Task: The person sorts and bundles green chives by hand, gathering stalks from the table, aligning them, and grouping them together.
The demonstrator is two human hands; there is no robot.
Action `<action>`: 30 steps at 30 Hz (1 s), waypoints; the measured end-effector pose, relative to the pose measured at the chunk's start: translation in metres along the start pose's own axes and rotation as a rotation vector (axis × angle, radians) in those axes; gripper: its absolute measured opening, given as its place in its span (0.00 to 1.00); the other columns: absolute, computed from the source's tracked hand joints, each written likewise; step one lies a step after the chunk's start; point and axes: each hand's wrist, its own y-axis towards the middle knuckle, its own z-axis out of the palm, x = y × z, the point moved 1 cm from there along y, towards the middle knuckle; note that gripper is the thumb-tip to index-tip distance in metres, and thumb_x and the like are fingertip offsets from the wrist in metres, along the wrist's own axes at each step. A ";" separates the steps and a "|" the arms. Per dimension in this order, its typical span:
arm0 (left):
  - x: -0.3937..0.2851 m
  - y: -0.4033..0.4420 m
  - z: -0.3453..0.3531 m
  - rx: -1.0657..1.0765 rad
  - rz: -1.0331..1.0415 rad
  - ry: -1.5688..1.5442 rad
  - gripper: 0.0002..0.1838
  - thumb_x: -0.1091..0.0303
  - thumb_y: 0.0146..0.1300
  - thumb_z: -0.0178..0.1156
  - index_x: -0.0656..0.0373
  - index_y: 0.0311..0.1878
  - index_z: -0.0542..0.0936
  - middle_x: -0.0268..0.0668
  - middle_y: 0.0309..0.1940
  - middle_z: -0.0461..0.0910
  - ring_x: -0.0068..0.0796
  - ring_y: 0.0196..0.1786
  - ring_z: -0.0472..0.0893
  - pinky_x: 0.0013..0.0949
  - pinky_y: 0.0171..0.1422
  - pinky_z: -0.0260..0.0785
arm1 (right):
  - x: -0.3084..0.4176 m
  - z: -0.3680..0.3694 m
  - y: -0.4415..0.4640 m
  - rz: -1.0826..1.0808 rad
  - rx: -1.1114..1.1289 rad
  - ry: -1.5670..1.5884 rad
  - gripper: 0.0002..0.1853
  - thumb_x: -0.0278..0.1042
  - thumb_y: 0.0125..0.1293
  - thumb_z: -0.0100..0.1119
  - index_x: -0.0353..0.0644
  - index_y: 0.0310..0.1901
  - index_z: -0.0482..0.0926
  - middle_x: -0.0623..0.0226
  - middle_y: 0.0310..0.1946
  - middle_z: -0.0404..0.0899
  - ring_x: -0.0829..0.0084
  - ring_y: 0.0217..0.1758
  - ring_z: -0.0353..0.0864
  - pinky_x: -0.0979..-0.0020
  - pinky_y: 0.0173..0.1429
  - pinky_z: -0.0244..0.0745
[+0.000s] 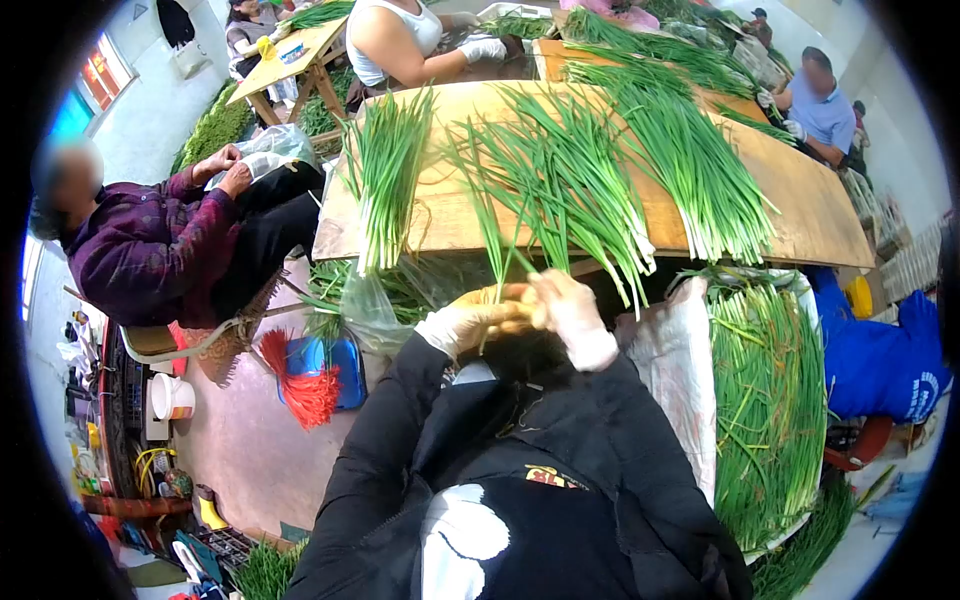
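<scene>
Over the front edge of the wooden table, my left hand [482,316] in a pale glove is closed around a few garlic chives [488,232], their leaves lying up onto the board. Close beside it, my right hand [572,318] is gloved and slightly blurred; its fingers are pinched at the end of a green stalk. A loose spread of garlic chives [570,170] lies just beyond my hands. One bunch [388,190] rests at the left and another bunch [705,185] at the right, pale ends toward me.
A wooden table [800,195] spans the front. Right of me stands a white-lined container [680,350] packed with chives. A seated person [150,250] is at the left; others work behind the table. A blue dustpan [345,370], red broom [295,370] and white bucket [172,397] are on the floor.
</scene>
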 end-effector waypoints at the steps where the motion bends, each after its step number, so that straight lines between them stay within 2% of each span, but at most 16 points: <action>1: -0.001 -0.005 -0.005 -0.133 -0.059 0.024 0.21 0.67 0.55 0.57 0.61 0.52 0.67 0.35 0.41 0.76 0.14 0.28 0.73 0.14 0.28 0.64 | 0.004 -0.008 -0.019 -0.034 -0.004 -0.022 0.13 0.40 0.63 0.46 0.41 0.29 0.73 0.70 0.18 0.73 0.83 0.16 0.69 0.78 0.20 0.65; 3: -0.002 -0.006 -0.022 -0.332 -0.090 0.075 0.23 0.70 0.55 0.56 0.64 0.54 0.65 0.36 0.39 0.77 0.14 0.23 0.72 0.15 0.27 0.64 | -0.025 -0.005 -0.060 -0.229 0.120 0.174 0.05 0.30 0.59 0.49 0.41 0.29 0.74 0.69 0.20 0.74 0.82 0.16 0.69 0.78 0.20 0.66; 4: -0.011 -0.010 -0.021 -0.351 -0.074 0.090 0.20 0.71 0.56 0.54 0.63 0.52 0.67 0.36 0.37 0.78 0.13 0.22 0.72 0.16 0.26 0.65 | -0.034 -0.003 -0.077 -0.366 0.252 -0.021 0.06 0.31 0.59 0.48 0.42 0.29 0.74 0.67 0.22 0.75 0.77 0.18 0.72 0.76 0.21 0.67; 5: -0.005 -0.004 -0.036 -0.377 -0.044 0.070 0.19 0.69 0.56 0.54 0.63 0.51 0.68 0.36 0.37 0.78 0.13 0.21 0.72 0.14 0.24 0.63 | -0.062 -0.004 -0.088 -0.642 0.465 -0.796 0.10 0.38 0.59 0.47 0.43 0.29 0.75 0.63 0.26 0.76 0.69 0.22 0.76 0.71 0.25 0.70; 6: -0.011 -0.005 -0.031 -0.405 -0.023 0.102 0.19 0.68 0.56 0.56 0.64 0.50 0.69 0.37 0.35 0.78 0.14 0.20 0.72 0.14 0.23 0.63 | -0.073 -0.006 -0.102 -0.311 0.865 -0.962 0.13 0.43 0.58 0.46 0.43 0.30 0.75 0.59 0.29 0.77 0.62 0.28 0.77 0.66 0.31 0.72; 9: -0.019 -0.005 -0.035 -0.341 -0.099 0.147 0.16 0.63 0.56 0.57 0.63 0.44 0.74 0.32 0.28 0.77 0.14 0.20 0.71 0.15 0.25 0.62 | -0.068 -0.041 -0.099 -0.349 0.632 -0.758 0.14 0.44 0.58 0.48 0.42 0.32 0.76 0.60 0.29 0.77 0.61 0.34 0.77 0.65 0.36 0.71; 10: -0.018 -0.003 -0.031 -0.297 -0.101 0.142 0.15 0.62 0.56 0.57 0.62 0.42 0.75 0.30 0.26 0.77 0.14 0.19 0.70 0.15 0.25 0.62 | -0.050 -0.050 -0.086 -0.448 0.390 -0.841 0.16 0.46 0.59 0.46 0.42 0.32 0.76 0.62 0.28 0.77 0.61 0.33 0.77 0.64 0.36 0.71; 11: -0.022 -0.001 -0.017 -0.251 -0.096 0.148 0.14 0.61 0.56 0.57 0.60 0.40 0.77 0.29 0.25 0.77 0.14 0.19 0.70 0.15 0.24 0.61 | -0.031 -0.054 -0.078 -0.138 0.107 -0.594 0.17 0.48 0.61 0.44 0.41 0.31 0.75 0.59 0.26 0.76 0.60 0.31 0.76 0.63 0.34 0.71; 13: -0.019 0.009 0.002 -0.319 -0.222 0.320 0.16 0.57 0.55 0.58 0.60 0.40 0.77 0.31 0.26 0.77 0.14 0.23 0.71 0.17 0.26 0.62 | -0.052 -0.055 -0.044 -0.315 -0.207 -0.631 0.21 0.53 0.60 0.44 0.40 0.31 0.73 0.56 0.24 0.75 0.57 0.30 0.75 0.61 0.33 0.70; 16: 0.041 0.044 -0.031 -0.420 -0.057 0.344 0.21 0.53 0.51 0.61 0.59 0.42 0.76 0.32 0.27 0.76 0.20 0.28 0.72 0.23 0.32 0.63 | -0.081 -0.045 -0.005 -0.231 -0.241 -0.798 0.31 0.62 0.54 0.47 0.36 0.40 0.69 0.49 0.33 0.75 0.52 0.38 0.74 0.60 0.40 0.69; 17: 0.039 0.045 -0.016 -0.459 -0.107 0.389 0.24 0.50 0.49 0.61 0.59 0.43 0.76 0.32 0.27 0.76 0.21 0.27 0.71 0.23 0.34 0.63 | -0.070 -0.040 0.001 0.028 0.005 -0.775 0.27 0.56 0.57 0.48 0.35 0.41 0.71 0.51 0.32 0.77 0.55 0.36 0.77 0.62 0.39 0.71; 18: 0.043 0.049 -0.013 -0.386 -0.100 0.378 0.22 0.53 0.52 0.60 0.60 0.43 0.75 0.32 0.28 0.76 0.21 0.29 0.72 0.22 0.35 0.64 | -0.103 -0.031 0.021 0.217 0.241 -0.285 0.19 0.47 0.59 0.48 0.35 0.37 0.73 0.55 0.27 0.78 0.60 0.30 0.78 0.64 0.35 0.72; 19: 0.055 0.054 -0.013 -0.319 -0.094 0.243 0.19 0.55 0.56 0.56 0.60 0.45 0.74 0.31 0.30 0.76 0.21 0.33 0.72 0.23 0.37 0.65 | -0.102 -0.020 0.018 0.191 0.220 -0.121 0.13 0.39 0.60 0.46 0.37 0.33 0.75 0.62 0.22 0.78 0.73 0.21 0.78 0.72 0.24 0.70; 22: 0.044 0.051 0.004 -0.162 -0.140 0.035 0.16 0.56 0.57 0.56 0.56 0.42 0.76 0.30 0.34 0.77 0.20 0.33 0.74 0.24 0.37 0.66 | -0.091 -0.016 0.013 0.032 0.179 -0.348 0.16 0.42 0.62 0.43 0.38 0.31 0.74 0.64 0.23 0.79 0.73 0.19 0.76 0.74 0.25 0.70; 27: 0.026 0.056 0.024 -0.374 0.096 -0.182 0.16 0.56 0.64 0.44 0.57 0.44 0.73 0.33 0.35 0.76 0.26 0.38 0.75 0.30 0.42 0.68 | -0.067 -0.034 -0.006 0.136 0.117 0.327 0.21 0.49 0.64 0.40 0.41 0.26 0.75 0.64 0.18 0.78 0.81 0.14 0.70 0.81 0.20 0.63; 30: 0.013 0.061 0.042 -0.496 0.005 -0.137 0.21 0.50 0.59 0.48 0.57 0.46 0.71 0.36 0.36 0.77 0.28 0.38 0.76 0.36 0.41 0.69 | -0.055 -0.032 -0.017 0.171 0.141 0.160 0.22 0.51 0.63 0.41 0.39 0.27 0.75 0.64 0.17 0.77 0.80 0.14 0.70 0.81 0.21 0.63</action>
